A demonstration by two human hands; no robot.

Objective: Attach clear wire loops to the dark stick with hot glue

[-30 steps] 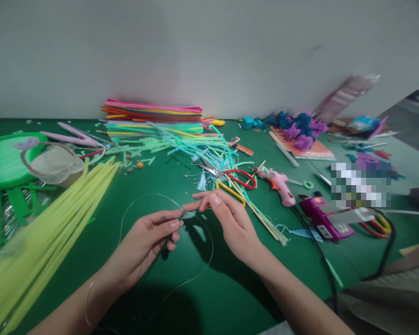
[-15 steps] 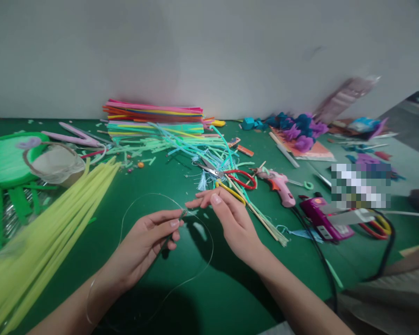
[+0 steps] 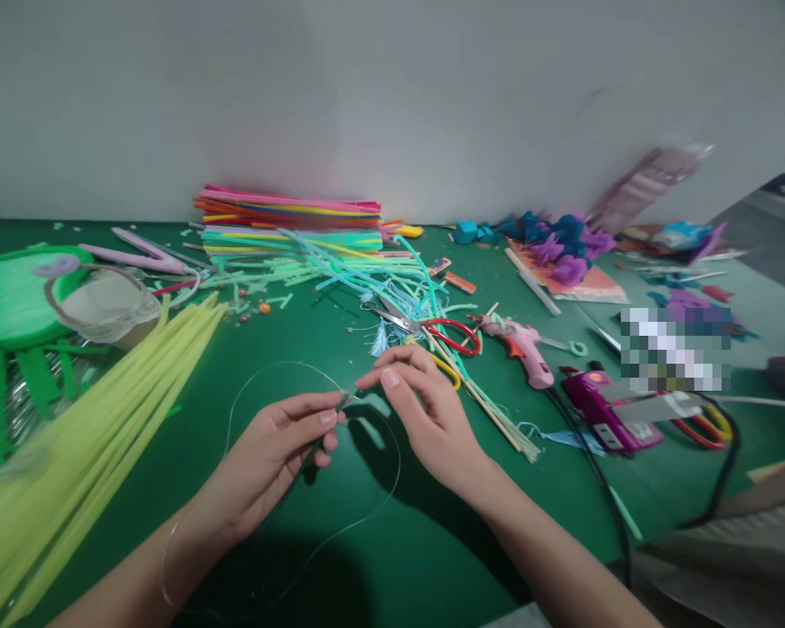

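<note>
I see the left hand (image 3: 271,462) pinching a slim dark-green stick (image 3: 344,403) at near centre, the right hand (image 3: 432,414) half-curled beside its tip, hold unclear, thin clear wire (image 3: 399,453) looping loose, seemingly unfinished.

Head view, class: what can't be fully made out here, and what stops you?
All in the head view:
- Dark rod: partly hidden by the left hand.
- Clear thread: lower part lost in shadow.
- Right hand: contact with the thread too fine to tell.
- Yellow-green strips: cut off by the picture's edge.
- Mosaic patch: pixelation hides what's there.
</note>
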